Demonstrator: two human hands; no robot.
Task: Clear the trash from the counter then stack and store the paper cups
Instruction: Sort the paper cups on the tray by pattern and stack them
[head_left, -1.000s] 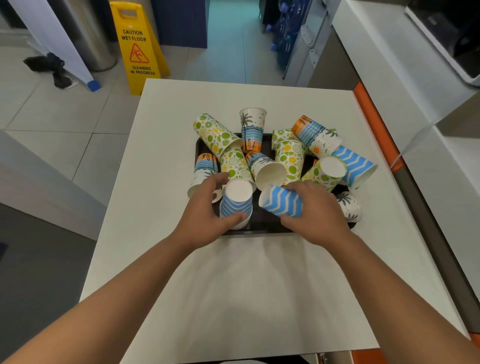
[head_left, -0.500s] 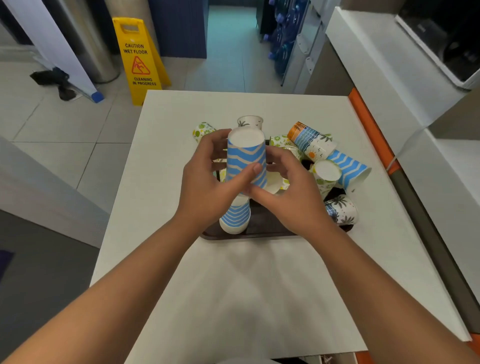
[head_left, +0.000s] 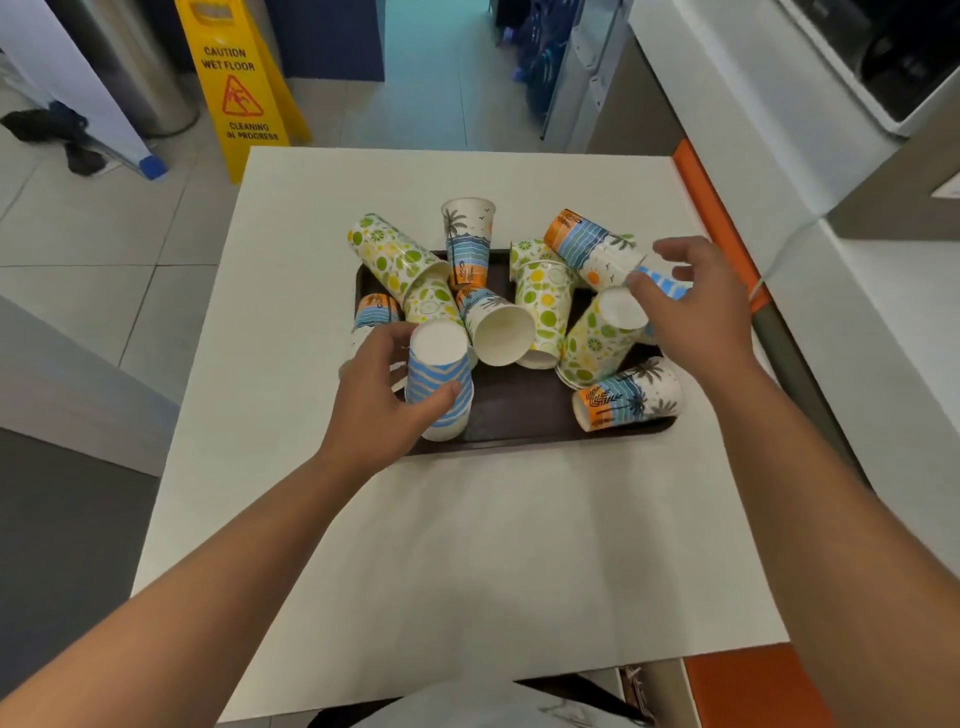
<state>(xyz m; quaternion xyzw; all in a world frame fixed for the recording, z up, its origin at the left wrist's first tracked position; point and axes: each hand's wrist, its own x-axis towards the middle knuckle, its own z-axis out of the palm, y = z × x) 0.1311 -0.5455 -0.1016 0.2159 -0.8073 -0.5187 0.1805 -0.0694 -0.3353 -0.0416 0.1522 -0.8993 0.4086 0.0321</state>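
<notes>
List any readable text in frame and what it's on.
"CAUTION WET FLOOR": yellow floor sign, upper lines.
"CLEANING IN PROGRESS": same sign, below its slipping-figure triangle.
Paper cups on the tray: printed patterns only (fruit, palms, blue zigzags), no readable words.
Nothing else legible.

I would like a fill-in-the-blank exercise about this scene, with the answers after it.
1. The left hand holds a stack of blue ____-striped cups.
2. The cups lie on a dark ____.
3. The right hand reaches for a ____ cup.
4. The floor sign is ____.

Answers: wavy; tray; blue; yellow
</notes>
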